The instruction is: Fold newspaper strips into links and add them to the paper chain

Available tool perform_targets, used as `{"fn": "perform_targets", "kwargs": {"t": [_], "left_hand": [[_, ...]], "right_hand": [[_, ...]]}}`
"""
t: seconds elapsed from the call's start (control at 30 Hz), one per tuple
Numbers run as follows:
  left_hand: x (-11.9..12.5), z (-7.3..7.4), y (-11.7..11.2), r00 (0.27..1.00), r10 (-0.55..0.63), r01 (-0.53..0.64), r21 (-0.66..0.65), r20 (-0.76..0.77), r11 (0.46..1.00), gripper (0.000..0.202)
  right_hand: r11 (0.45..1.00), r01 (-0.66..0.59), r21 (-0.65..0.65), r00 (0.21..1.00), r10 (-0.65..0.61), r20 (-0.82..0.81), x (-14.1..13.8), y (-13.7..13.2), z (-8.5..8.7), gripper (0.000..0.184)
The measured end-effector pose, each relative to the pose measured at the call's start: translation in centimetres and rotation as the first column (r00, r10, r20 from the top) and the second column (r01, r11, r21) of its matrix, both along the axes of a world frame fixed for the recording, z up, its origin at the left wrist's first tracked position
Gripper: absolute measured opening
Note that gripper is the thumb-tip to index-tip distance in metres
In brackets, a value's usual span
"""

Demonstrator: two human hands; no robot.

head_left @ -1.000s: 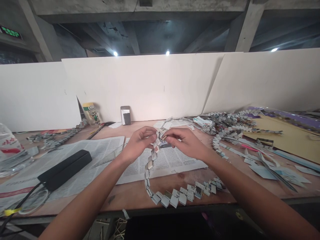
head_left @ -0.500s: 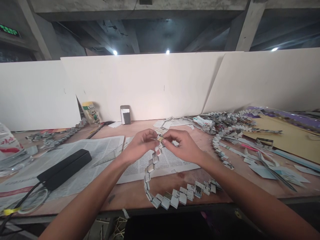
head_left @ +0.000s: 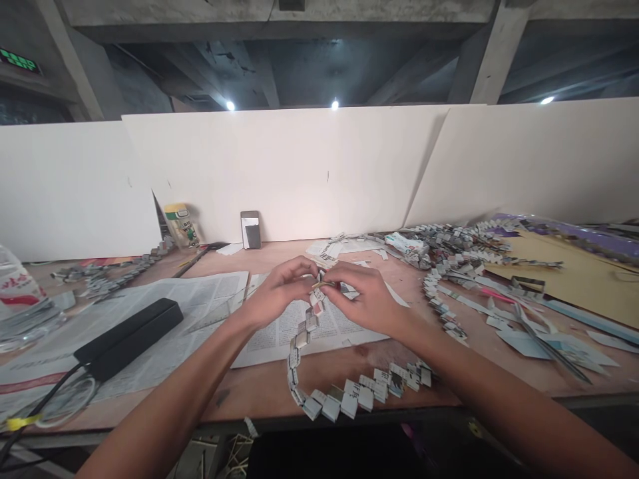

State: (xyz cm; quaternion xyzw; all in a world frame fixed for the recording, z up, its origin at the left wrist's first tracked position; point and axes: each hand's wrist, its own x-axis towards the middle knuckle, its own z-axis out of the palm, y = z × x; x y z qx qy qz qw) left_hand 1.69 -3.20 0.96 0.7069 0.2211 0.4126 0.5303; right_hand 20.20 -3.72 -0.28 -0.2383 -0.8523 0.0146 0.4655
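Along the far side of the bench, white panels: upright, overlapping, possibly set up as a screen. Bench: reddish top, worn.

Newspaper sheets: spread flat, left and centre, perhaps to guard the surface.

Heap of paper chains: far right, seemingly kept aside to leave me working room at centre.

Yellow sheet: right, flat, beside the heap.

Paper chain, one, of folded printed links: begins beside my right forearm, runs left along the near edge, bends, then climbs over the newspaper to my grip. Slack rests on the bench, likely to spare the held end its weight.

My left hand and right hand: both pinching the chain's far end at centre, one from each side, I judge to keep the small links steady.

Black box: left, on newspaper, corded.

Scissors: right, among paper scraps, apparently within easy reach.

Phone: far, left of centre, leaned on a panel.

Yellow-lidded bottle: left of the phone; "WO" legible, remainder unclear.

Green sign: far left, overhead, seemingly "EXIT".

Newsprint: too small to read.
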Motion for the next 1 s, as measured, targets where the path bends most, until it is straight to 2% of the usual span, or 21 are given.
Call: {"fn": "perform_targets", "kwargs": {"t": [0.27,0.47,0.63,0.8,1.0], "left_hand": [[-0.28,-0.43,0.66,0.993,-0.092,0.098,-0.078,0.072,0.992,0.011],[-0.07,-0.21,0.22,0.998,-0.054,0.055,0.059,-0.015,0.997,0.01],[-0.29,-0.06,0.21,0.995,0.006,0.002,0.086,-0.098,0.996,0.006],[-0.4,-0.09,0.32,1.0,0.025,-0.025,0.031,-0.006,0.999,0.008],[-0.17,-0.02,0.1,0.997,0.057,-0.061,-0.085,-0.05,0.994,0.017]], "right_hand": [[0.999,0.01,0.034,1.0,-0.009,-0.013,-0.22,-0.1,0.2,0.008],[0.998,0.03,0.05,0.999,-0.032,0.035,0.18,-0.03,0.27,0.007],[0.995,0.041,0.086,0.999,-0.041,-0.004,-0.14,0.09,-0.21,0.007],[0.995,0.017,0.096,0.999,-0.014,-0.035,0.03,0.17,-0.09,0.008],[0.997,-0.039,0.07,0.999,0.039,-0.001,0.07,0.39,-0.11,0.01]]}}
